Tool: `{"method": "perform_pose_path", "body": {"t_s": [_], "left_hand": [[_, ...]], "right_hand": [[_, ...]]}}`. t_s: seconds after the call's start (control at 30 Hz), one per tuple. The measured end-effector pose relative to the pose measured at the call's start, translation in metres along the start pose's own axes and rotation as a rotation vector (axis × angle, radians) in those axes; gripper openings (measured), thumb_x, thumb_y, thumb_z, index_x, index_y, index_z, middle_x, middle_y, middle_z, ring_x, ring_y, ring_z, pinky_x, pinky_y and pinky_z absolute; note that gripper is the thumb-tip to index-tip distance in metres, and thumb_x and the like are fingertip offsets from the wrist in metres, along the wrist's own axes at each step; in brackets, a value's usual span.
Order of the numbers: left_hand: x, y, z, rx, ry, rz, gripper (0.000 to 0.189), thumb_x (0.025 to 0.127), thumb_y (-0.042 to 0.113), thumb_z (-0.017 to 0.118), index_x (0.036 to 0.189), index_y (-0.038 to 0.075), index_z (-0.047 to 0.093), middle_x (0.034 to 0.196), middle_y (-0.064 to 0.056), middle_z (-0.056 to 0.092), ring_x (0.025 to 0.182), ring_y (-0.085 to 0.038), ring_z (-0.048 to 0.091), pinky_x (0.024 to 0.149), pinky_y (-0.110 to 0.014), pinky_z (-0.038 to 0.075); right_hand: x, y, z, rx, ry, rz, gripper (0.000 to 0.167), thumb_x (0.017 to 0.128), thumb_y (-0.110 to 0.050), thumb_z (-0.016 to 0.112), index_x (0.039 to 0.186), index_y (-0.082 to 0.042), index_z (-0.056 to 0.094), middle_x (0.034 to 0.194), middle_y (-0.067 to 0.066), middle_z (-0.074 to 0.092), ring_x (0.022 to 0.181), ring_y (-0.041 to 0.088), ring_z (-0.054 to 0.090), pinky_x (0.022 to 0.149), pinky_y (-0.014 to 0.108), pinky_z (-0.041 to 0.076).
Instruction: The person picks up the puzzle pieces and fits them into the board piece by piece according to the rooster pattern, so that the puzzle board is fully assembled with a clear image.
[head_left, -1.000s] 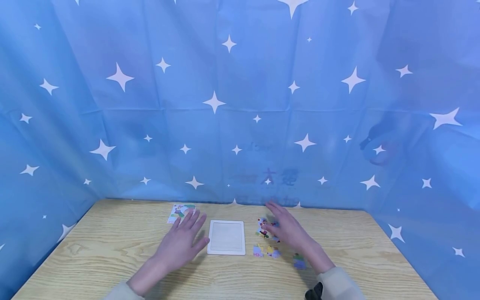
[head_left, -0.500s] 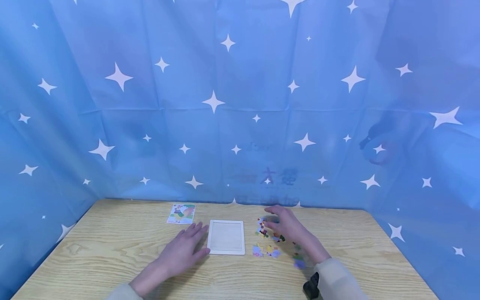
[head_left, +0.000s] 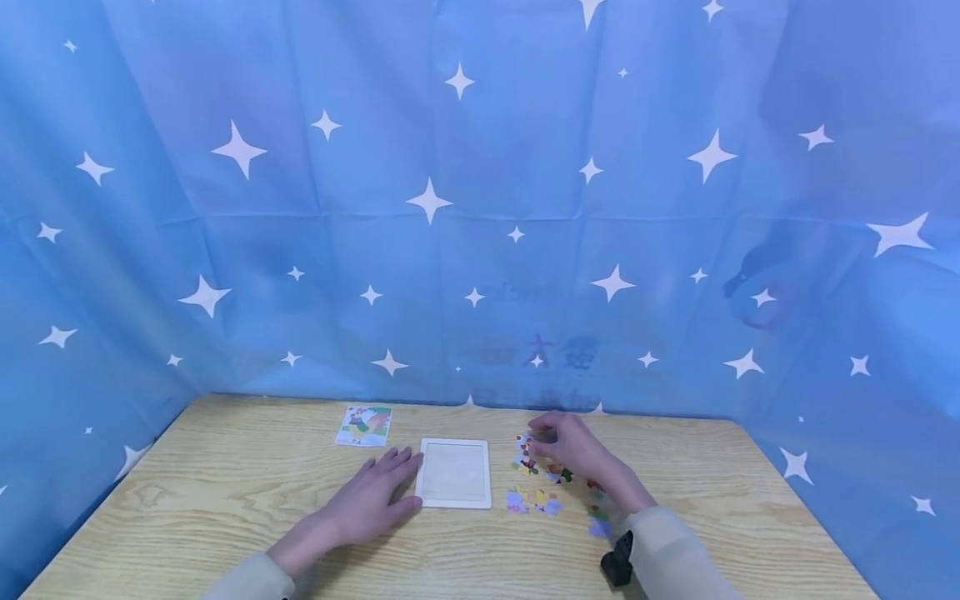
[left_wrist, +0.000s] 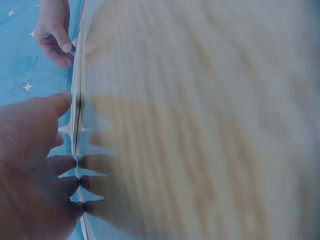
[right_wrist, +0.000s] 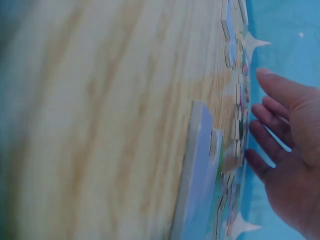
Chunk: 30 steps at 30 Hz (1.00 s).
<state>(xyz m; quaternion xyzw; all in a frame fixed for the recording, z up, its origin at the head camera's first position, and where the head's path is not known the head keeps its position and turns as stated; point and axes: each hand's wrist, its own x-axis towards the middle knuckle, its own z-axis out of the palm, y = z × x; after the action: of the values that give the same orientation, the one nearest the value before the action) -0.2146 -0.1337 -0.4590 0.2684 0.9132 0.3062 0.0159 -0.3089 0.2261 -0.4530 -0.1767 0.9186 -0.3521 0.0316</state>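
Our grip is loose in both hands: the right hand (head_left: 573, 446) has its thumb and fingers bent and parted, holding nothing, and the left hand (head_left: 375, 496) lies palm down with its fingers stretched out, likewise holding nothing. We have the right hand over the far puzzle pieces (head_left: 527, 463), its thumb near them; we cannot tell whether it touches any. Our left fingers are at the left edge of the white tray (head_left: 453, 504), the thumb near its close left corner; contact is hard to judge.

The far pieces lie on the counter (head_left: 465, 567) to the right of the tray. Nearer us is a row of yellow and purple pieces (head_left: 534, 502), and beside our right forearm sits a green and blue piece (head_left: 599, 523). Left of the tray, farther back, we see a picture card (head_left: 363, 425). Behind the counter hangs a blue curtain (head_left: 427, 275) with white stars.
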Motion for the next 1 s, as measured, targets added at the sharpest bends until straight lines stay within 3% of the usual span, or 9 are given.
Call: {"method": "perform_pose_path", "body": {"t_s": [0.53, 1.0], "left_hand": [[0.0043, -0.004, 0.0006, 0.012, -0.026, 0.01, 0.065, 0.103, 0.037, 0.063, 0.151, -0.004, 0.046, 0.157, -0.028, 0.038, 0.147, -0.051, 0.027, 0.113, -0.073, 0.017], [0.0066, -0.0051, 0.001, 0.025, -0.045, 0.015, 0.063, 0.103, 0.035, 0.063, 0.149, -0.005, 0.048, 0.158, -0.028, 0.037, 0.147, -0.052, 0.027, 0.112, -0.074, 0.017]], "right_hand": [[0.0056, 0.0062, -0.0026, 0.125, -0.105, 0.013, 0.042, 0.098, -0.012, 0.072, 0.138, -0.003, 0.063, 0.134, 0.011, 0.063, 0.122, 0.033, 0.059, 0.097, 0.047, 0.052], [0.0096, 0.0068, -0.0011, 0.13, -0.137, 0.024, 0.028, 0.096, -0.014, 0.075, 0.123, -0.008, 0.072, 0.121, 0.007, 0.06, 0.097, 0.02, 0.059, 0.081, 0.039, 0.054]]}}
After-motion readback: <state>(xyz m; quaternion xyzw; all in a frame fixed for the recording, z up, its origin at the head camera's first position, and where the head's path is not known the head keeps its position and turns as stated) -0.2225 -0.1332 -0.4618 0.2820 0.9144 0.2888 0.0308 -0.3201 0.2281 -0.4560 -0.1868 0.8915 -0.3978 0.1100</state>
